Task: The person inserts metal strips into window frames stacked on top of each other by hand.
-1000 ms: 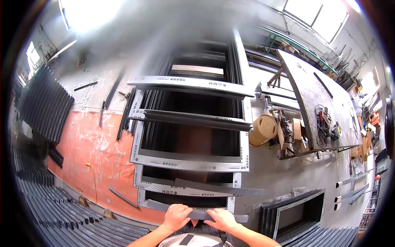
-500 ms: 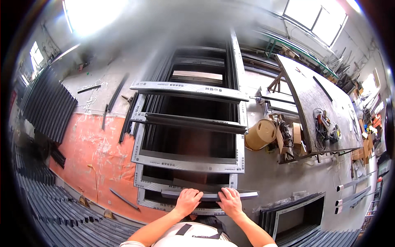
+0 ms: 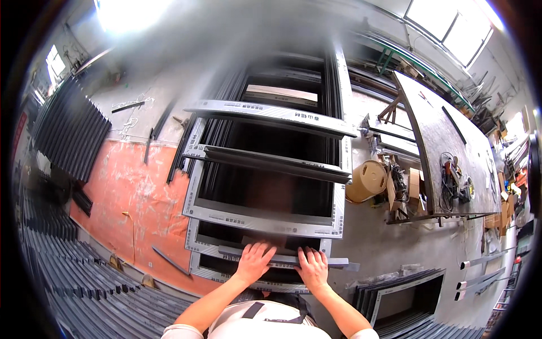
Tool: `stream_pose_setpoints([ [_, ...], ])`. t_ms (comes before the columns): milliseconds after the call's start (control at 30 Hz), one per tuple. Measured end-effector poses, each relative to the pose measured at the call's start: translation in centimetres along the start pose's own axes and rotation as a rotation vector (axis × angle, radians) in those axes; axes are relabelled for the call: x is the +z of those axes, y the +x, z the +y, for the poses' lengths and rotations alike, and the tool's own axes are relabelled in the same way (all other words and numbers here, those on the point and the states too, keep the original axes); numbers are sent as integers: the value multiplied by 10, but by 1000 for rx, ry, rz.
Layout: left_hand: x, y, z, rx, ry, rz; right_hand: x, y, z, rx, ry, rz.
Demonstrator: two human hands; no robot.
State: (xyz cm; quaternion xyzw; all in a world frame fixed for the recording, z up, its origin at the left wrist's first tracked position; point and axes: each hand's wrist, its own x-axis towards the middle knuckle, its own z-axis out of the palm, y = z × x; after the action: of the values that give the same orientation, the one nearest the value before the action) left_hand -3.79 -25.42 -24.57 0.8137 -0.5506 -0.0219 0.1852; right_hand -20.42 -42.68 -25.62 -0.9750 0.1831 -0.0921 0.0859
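A long grey metal profile (image 3: pixel 285 259) lies crosswise over the near end of a stack of dark metal frames (image 3: pixel 265 220), whose edges carry printed film. My left hand (image 3: pixel 257 263) rests over its left half, fingers stretched forward across the bar. Further right, my right hand (image 3: pixel 312 266) lies over the bar with its fingers spread. Both thumbs are partly hidden. A second grey end (image 3: pixel 353 266) juts out beside the bar's right end. Two wider profiles, a far one (image 3: pixel 271 114) and a nearer one (image 3: pixel 276 163), lie across the stack ahead of my hands.
To the right are a worktable (image 3: pixel 451 135) with cabled tools and a tan bucket (image 3: pixel 367 181). More frames (image 3: pixel 403 299) stand low at the right. Dark profiles (image 3: pixel 101 277) fill the lower left; others (image 3: pixel 70 135) stack beyond an orange-red floor covering (image 3: pixel 135 192).
My fingers have straightened and spread over the grey profile, where they were curled round it. The profile sits slightly farther forward, and a second end now shows at its right.
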Motion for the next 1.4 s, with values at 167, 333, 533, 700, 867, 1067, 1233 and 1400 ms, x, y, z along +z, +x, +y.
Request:
stream_pose_setpoints([
  [167, -5, 5, 3, -39, 10, -30, -16, 5, -17, 33, -42, -81],
  [333, -2, 1, -1, -41, 70, -22, -8, -3, -19, 7, -60, -79],
  [533, -1, 3, -4, -76, 42, -5, -8, 5, -11, 78, -39, -122],
  [700, -1, 4, -3, -90, 43, -6, -10, 6, -10, 22, 4, -149],
  [867, 0, 2, -4, -99, 23, -23, -37, 19, -21, 39, 61, -87],
  [1067, -10, -3, -6, -115, -1, -4, -70, 94, -3, -152, 116, 265],
  [1233, -32, -10, 1, -124, -75, 112, -101, 199, 21, -123, -68, 310],
  [1400, -57, -14, 9, -182, -80, 215, -89, 238, 54, -150, -188, 358],
])
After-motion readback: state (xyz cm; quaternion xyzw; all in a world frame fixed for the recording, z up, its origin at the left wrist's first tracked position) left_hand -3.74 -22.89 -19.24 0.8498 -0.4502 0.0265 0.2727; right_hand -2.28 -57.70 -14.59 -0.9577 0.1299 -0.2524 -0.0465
